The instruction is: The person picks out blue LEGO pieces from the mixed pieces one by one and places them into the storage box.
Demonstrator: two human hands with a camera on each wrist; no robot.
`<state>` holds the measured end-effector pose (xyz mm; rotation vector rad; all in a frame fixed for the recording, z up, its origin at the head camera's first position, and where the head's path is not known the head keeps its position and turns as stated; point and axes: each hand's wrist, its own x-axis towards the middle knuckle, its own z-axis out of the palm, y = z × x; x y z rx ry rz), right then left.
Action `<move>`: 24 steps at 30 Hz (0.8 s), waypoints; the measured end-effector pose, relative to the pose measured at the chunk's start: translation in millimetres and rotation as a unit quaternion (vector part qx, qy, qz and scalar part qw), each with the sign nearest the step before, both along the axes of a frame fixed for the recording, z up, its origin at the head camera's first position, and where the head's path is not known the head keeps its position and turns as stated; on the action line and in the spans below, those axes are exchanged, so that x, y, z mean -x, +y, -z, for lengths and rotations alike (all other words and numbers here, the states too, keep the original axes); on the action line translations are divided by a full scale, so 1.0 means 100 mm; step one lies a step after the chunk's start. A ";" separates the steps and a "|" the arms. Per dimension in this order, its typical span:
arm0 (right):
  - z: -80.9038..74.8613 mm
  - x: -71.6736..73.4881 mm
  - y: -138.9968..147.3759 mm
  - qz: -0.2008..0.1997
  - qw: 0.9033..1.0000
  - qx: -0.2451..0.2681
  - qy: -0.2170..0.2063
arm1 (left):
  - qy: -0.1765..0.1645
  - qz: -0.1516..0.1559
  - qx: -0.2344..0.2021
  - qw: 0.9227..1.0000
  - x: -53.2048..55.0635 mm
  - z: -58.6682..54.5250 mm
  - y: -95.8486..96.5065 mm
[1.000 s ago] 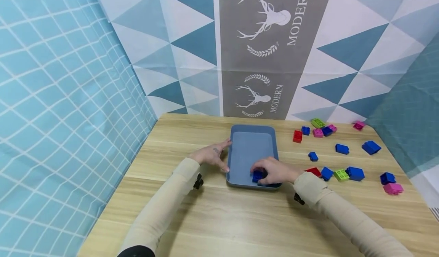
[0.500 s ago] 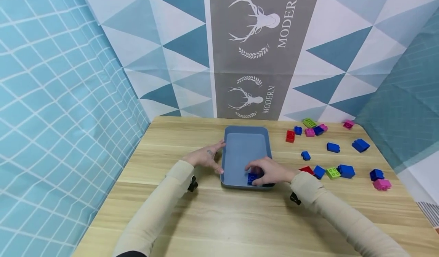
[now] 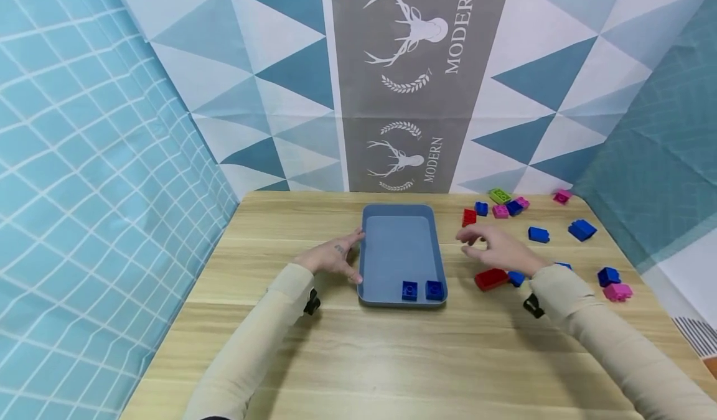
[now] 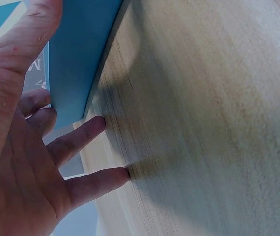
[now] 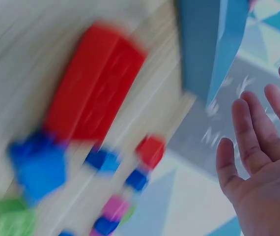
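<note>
Tray (image 3: 396, 246): on the wooden table (image 3: 358, 364), left hand (image 3: 330, 257) spread against its left side.
Right hand (image 3: 501, 249): up off the table, apart from the left, fingers loosely bent, empty.
Blue bricks (image 3: 409, 291): two, inside the tray's near right end.
Long red brick (image 3: 492, 279): right of the tray.

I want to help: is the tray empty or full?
Neither: the tray holds two blue blocks at its near end; most of its bottom is bare.

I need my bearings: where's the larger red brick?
In the head view, the larger red brick lies right of the tray, below the right hand in the picture, beside a blue brick.
</note>
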<state>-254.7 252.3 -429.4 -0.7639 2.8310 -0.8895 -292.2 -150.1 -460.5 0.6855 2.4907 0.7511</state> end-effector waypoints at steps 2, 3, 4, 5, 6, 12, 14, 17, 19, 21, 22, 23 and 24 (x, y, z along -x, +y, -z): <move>-0.03 0.00 0.17 0.009 1.000 -0.020 -0.002 | 0.002 -0.001 0.001 1.000 -0.01 0.00 -0.02; -0.03 0.00 0.24 0.010 1.000 -0.029 -0.001 | 0.003 -0.001 0.001 1.000 -0.01 0.01 -0.03; -0.03 0.00 0.32 0.011 0.999 -0.038 -0.003 | 0.004 -0.002 0.000 1.000 -0.02 0.01 -0.04; -0.02 -0.01 0.39 0.011 0.999 -0.048 -0.005 | 0.004 -0.002 -0.002 1.000 -0.02 0.01 -0.05; 0.00 -0.01 0.46 0.007 0.998 -0.062 -0.005 | 0.003 -0.004 -0.006 1.000 -0.03 0.01 -0.06; 0.16 -0.05 0.69 -0.005 0.986 -0.166 0.000 | -0.015 -0.014 -0.030 0.999 -0.08 -0.01 -0.08; 0.20 -0.07 0.71 0.000 0.981 -0.194 0.003 | -0.015 -0.014 -0.032 0.999 -0.08 -0.02 -0.08; 0.23 -0.08 0.72 0.007 0.976 -0.217 -0.011 | -0.012 -0.011 -0.034 0.999 -0.07 -0.04 -0.07; 0.25 -0.08 0.72 0.011 0.976 -0.217 -0.027 | -0.012 -0.009 -0.036 0.999 -0.05 -0.05 -0.04; 0.27 -0.09 0.73 0.018 0.975 -0.215 -0.047 | -0.014 -0.006 -0.035 0.999 -0.04 -0.05 -0.02; 0.27 -0.10 0.74 0.021 0.975 -0.212 -0.055 | -0.014 -0.004 -0.033 0.999 -0.04 -0.04 -0.01; 0.28 -0.10 0.75 0.024 0.976 -0.210 -0.059 | -0.015 -0.003 -0.033 0.999 -0.04 -0.04 0.00; 0.28 -0.10 0.75 0.024 0.976 -0.208 -0.062 | -0.016 -0.003 -0.032 0.999 -0.04 -0.04 0.00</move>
